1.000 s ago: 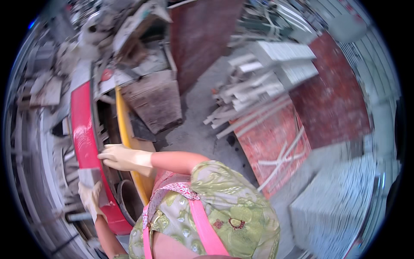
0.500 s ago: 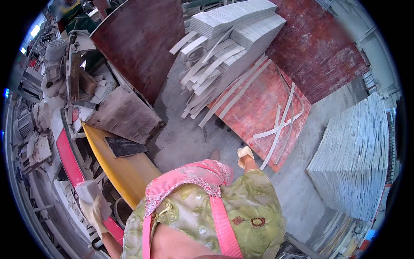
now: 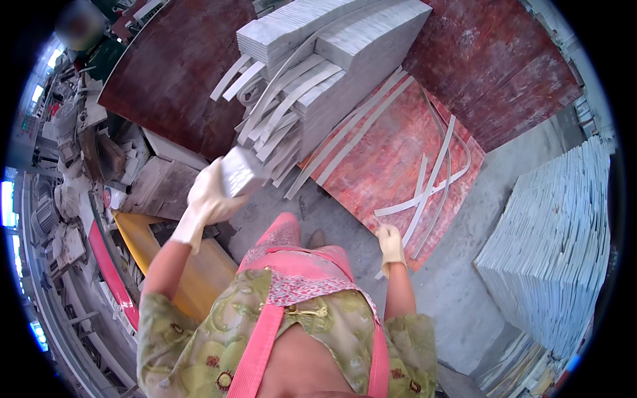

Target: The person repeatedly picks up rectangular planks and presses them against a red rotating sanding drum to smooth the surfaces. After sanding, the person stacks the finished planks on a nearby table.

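Note:
My left hand (image 3: 213, 194), in a pale glove, grips a whitish rectangular block (image 3: 243, 172). It holds the block up in front of me, just short of the loose ends of a stack of grey-white strips (image 3: 371, 43). My right hand (image 3: 390, 243), gloved too, is closed beside the near edge of a reddish board (image 3: 361, 176). What its fingers hold, if anything, is hidden. Close to that hand a thin white strip (image 3: 431, 179) crosses other strips on the board.
Dark red panels (image 3: 179, 73) (image 3: 491, 66) stand at the back left and back right. A tall stack of pale thin sheets (image 3: 551, 245) is at the right. Along the left are a yellow curved panel (image 3: 199, 265), a pink-red bar (image 3: 109, 268) and cluttered machinery.
My left hand has carried the block from the low left up and inward, toward the strip stack. My right hand has shifted slightly right, and its forearm now shows. The view has turned a little.

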The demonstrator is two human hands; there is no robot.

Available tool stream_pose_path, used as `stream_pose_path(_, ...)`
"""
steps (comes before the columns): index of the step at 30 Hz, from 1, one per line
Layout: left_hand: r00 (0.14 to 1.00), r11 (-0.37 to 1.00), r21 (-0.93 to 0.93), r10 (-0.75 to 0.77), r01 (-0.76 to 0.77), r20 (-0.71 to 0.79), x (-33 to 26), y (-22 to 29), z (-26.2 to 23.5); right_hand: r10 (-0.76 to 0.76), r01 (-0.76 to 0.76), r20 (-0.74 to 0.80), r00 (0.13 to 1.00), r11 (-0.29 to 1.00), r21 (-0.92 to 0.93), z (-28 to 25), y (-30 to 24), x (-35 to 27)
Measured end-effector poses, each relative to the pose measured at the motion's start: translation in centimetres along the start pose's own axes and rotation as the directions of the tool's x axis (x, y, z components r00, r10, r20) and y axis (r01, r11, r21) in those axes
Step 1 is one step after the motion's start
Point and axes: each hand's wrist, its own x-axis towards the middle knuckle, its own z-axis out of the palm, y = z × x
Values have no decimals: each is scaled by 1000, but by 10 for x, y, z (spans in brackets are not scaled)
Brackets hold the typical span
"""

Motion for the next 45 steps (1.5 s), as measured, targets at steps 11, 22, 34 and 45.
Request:
stream_pose_path(11, 605, 511, 330, 721, -793, 338, 283, 125, 41, 737, -749, -193, 648, 663, 15, -12, 178, -207)
stream_pose_path(22, 361, 157, 384, 756, -910, 546, 457, 136, 77, 598, -532, -221, 770, 794, 296, 11, -1, -120)
stream_pose_path(34, 423, 166, 560, 827, -812, 369, 452, 131, 68, 698, -414, -220, 681, 615, 671, -23, -35, 3)
stream_pose_path(45, 570, 432, 376, 689, -819, 448, 472, 139, 101, 570, -398, -223, 791, 756, 520, -65, -25, 46)
